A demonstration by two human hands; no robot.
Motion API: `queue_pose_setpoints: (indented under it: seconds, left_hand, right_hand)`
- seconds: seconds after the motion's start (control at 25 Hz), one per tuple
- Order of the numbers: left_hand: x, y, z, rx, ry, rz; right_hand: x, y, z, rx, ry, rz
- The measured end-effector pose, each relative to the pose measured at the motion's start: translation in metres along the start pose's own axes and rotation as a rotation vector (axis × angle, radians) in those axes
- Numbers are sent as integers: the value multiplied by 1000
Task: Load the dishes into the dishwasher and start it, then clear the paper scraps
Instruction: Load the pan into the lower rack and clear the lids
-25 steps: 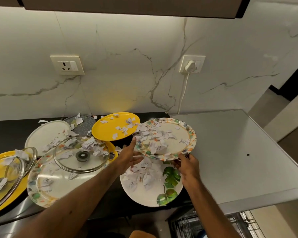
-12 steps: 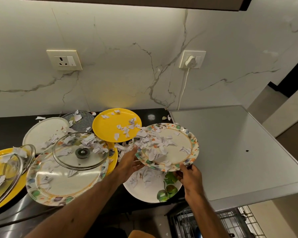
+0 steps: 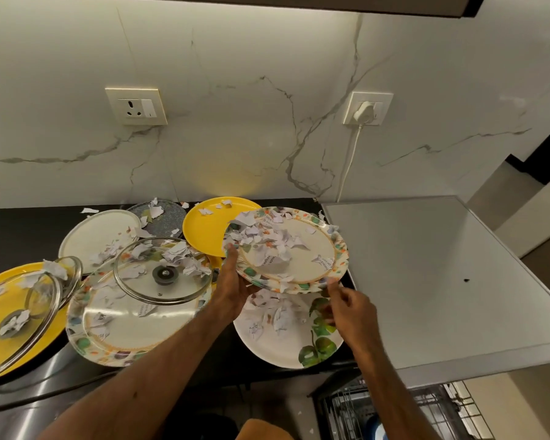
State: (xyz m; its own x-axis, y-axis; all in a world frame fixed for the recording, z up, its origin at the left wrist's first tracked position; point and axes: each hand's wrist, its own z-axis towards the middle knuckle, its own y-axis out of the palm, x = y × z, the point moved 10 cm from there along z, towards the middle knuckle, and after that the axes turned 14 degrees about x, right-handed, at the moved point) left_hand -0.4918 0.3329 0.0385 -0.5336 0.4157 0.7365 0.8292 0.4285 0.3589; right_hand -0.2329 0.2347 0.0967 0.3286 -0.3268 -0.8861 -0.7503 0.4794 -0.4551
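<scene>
Above the black counter (image 3: 13, 230), the floral plate (image 3: 299, 258) is held clear of the other dishes. It is face up and strewn with paper scraps (image 3: 261, 236), which are heaped mostly on its left half.

- Shape: the plate is round, so no long axis is offered. Only the face counts, and it is turned upward and, as judged, tipped slightly toward the camera.
- Left hand (image 3: 232, 287): the left rim is gripped, with the thumb laid on top and the fingers curled beneath.
- Right hand (image 3: 350, 309): the fingertips (image 3: 330, 282) are set at the near-right rim. Whether the rim is pinched or only touched cannot be told.
- Directly beneath: a leaf-print plate (image 3: 286, 344) lies on the counter, also littered with scraps.
- Behind and left: a yellow plate (image 3: 204, 230) is partly covered from view by the held one.
- Further left: a glass lid (image 3: 162, 271) rests on a second floral dish.
- Right: a grey worktop (image 3: 426, 274) is seen.
- Dishwasher rack (image 3: 394, 414): it is glimpsed below and to the right of the grip, on the right hand's side, so that hand is the nearer.

The scraps are judged a hazard. If the plate is stood on edge for the rack before it is emptied, they are likely to be spilled into the machine.
</scene>
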Motion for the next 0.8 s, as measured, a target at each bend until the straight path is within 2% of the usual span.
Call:
queue_pose_setpoints:
  seconds: [0.08, 0.12, 0.2, 0.28, 0.36, 0.48, 0.6, 0.8]
  left_hand:
    - [14, -14, 5, 4, 41, -34]
    - [22, -19, 6, -13, 54, -51]
    - [37, -26, 2, -27, 86, -26]
    - [48, -31, -3, -19, 111, 10]
    - [56, -38, -10, -10, 122, 27]
    - [64, -59, -15, 26, 129, 28]
    - [68, -80, -23, 70, 129, 57]
    - [93, -112, -38, 71, 205, 128]
  right_hand:
    - [-45, -19, -9, 121, -258, -17]
    - [-68, -10, -16, 39, -347, 61]
    - [-102, 40, -41, -356, -428, 132]
    - [-111, 96, -78, -746, -510, -17]
    - [-109, 137, -101, -909, -665, -216]
    - [-116, 182, -114, -926, -806, -389]
    - [-129, 226, -110, -841, -860, -428]
    - [-154, 286, -91, -635, -824, -407]
